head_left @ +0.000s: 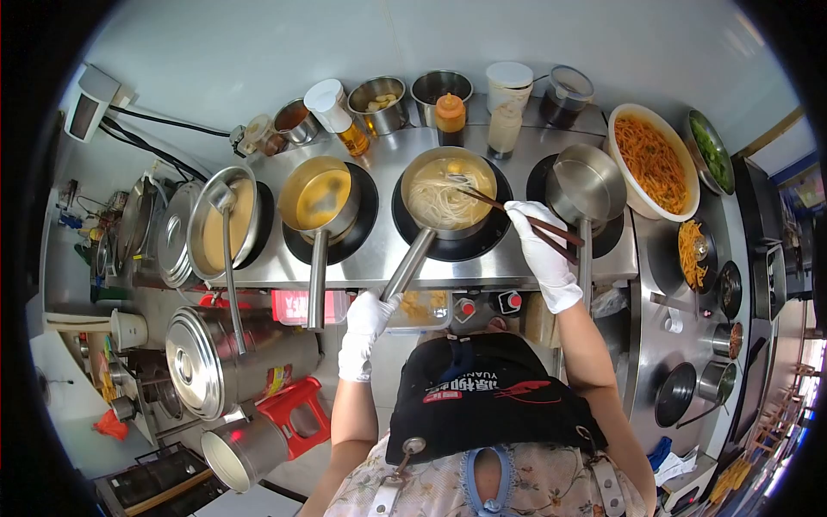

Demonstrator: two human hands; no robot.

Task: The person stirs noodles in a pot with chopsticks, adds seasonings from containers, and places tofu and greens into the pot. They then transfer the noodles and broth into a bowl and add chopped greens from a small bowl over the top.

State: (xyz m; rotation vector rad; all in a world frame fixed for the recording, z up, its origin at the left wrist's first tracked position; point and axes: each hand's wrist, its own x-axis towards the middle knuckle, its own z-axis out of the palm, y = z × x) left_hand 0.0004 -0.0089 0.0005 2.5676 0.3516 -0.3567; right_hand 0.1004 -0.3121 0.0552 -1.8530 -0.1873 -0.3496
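Indoors, a steel counter (258, 274) bearing pans meets a pale wall (258, 52).

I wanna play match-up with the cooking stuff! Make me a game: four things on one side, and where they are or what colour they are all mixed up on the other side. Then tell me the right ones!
Things:
1. Chopsticks
2. Noodles
3. Ladle
4. Stool

Places and colours:
a. Red
b. In the pot whose handle the left hand holds
c. In the right hand
d. Its scoop is in the leftmost pan

Right pairs: 1-c, 2-b, 3-d, 4-a
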